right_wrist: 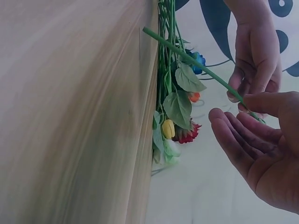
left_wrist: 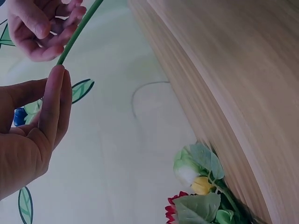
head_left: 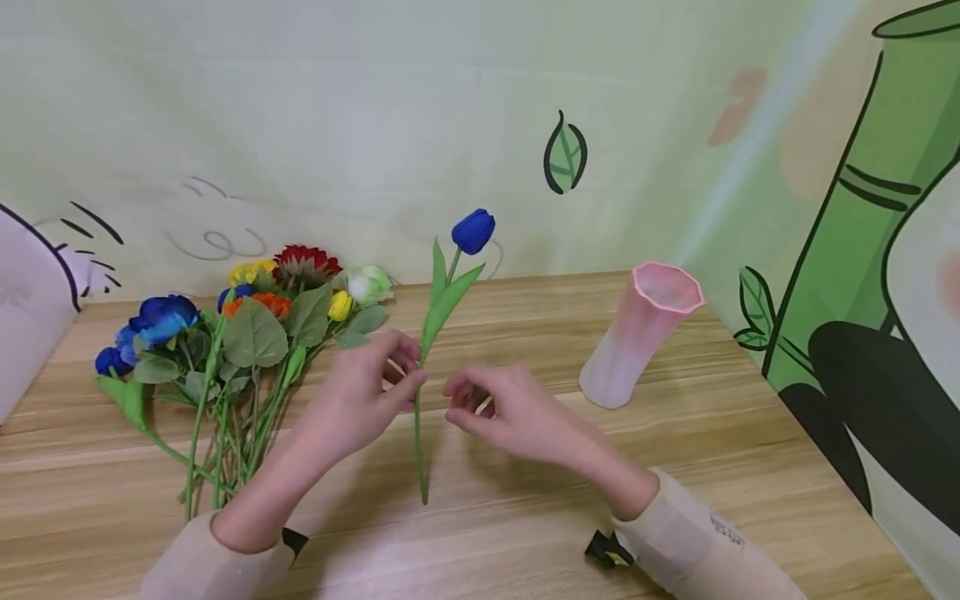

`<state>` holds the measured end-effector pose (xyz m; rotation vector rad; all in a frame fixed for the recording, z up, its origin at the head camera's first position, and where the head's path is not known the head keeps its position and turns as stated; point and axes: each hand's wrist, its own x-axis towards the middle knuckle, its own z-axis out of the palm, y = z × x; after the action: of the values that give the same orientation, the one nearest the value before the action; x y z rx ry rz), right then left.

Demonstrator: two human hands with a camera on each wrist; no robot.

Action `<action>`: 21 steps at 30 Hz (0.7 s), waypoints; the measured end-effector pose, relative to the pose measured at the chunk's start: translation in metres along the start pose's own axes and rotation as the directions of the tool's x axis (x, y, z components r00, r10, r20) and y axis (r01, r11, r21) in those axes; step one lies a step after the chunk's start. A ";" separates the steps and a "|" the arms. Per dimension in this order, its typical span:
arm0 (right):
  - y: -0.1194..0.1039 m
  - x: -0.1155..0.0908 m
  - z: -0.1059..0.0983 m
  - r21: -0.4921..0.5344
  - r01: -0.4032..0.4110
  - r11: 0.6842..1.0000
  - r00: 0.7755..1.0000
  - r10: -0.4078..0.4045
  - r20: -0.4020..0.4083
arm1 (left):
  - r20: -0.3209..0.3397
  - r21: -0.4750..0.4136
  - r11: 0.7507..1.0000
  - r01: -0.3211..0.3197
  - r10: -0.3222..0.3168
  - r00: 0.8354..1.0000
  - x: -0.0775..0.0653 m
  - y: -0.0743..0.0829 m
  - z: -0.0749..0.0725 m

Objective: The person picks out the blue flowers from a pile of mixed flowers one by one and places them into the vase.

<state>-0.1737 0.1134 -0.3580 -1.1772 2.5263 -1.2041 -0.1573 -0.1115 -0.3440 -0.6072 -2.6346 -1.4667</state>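
Note:
A blue artificial tulip (head_left: pixel 473 232) stands nearly upright over the middle of the table, its bloom at the top and two green leaves below. My left hand (head_left: pixel 366 390) pinches its stem between thumb and fingertips, just under the leaves. The bare lower stem (right_wrist: pixel 191 60) hangs below that grip, as the right wrist view shows. Just right of the stem is my right hand (head_left: pixel 517 415), fingers loosely bent with nothing held. In the left wrist view, the tulip's bloom (left_wrist: pixel 20 116) shows partly hidden behind the left hand.
At the left, a pile of artificial flowers lies on the wooden table (head_left: pixel 510 533), including a blue peony-like bloom (head_left: pixel 165 319), a red flower (head_left: pixel 307 265), a yellow bud (head_left: pixel 341 306) and a white-green bloom (head_left: pixel 369 285). A pink-and-white vase (head_left: pixel 626 346) stands at right. A printed cloth (head_left: pixel 450 100) hangs behind.

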 end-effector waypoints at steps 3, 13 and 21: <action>-0.001 0.000 0.001 0.017 -0.004 1.000 1.000 0.004 0.007 | 0.021 -0.004 1.000 0.004 -0.004 1.000 0.001 0.001 0.002; -0.003 0.004 0.004 0.031 0.010 0.999 1.000 -0.010 0.008 | 0.039 -0.021 1.000 -0.023 0.024 0.999 0.003 0.006 0.006; -0.002 0.005 0.006 0.050 0.010 0.999 1.000 -0.010 0.008 | 0.044 -0.020 0.999 -0.029 0.030 0.999 0.004 0.007 0.007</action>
<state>-0.1740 0.1052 -0.3595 -1.1823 2.4724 -1.2545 -0.1578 -0.1008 -0.3415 -0.6856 -2.6348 -1.4897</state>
